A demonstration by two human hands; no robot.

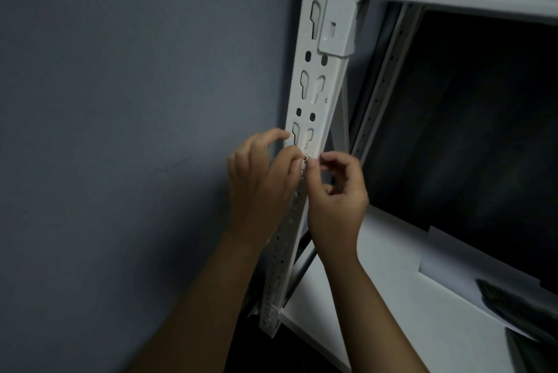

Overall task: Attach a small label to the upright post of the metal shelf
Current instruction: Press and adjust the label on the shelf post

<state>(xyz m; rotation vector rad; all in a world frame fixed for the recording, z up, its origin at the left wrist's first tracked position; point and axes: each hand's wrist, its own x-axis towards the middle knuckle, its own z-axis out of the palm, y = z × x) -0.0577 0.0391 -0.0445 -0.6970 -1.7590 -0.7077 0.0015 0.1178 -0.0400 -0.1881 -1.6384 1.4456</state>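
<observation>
**White post, label pinched at its face**

White metal post [312, 106] rises between the hands. Left hand [262, 179] and right hand [336, 200] meet fingertip to fingertip, both pinching a tiny label [306, 158] against the post, just below a keyhole slot [296, 134]. A shelf [392, 297] lies right of the hands.

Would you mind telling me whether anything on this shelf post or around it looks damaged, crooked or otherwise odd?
Nothing stands out. The white upright post looks straight and unbent, with its keyhole slots regular. The left hand and right hand meet at a tiny label on the post; it is too small and dim to judge whether it sits straight.
</observation>
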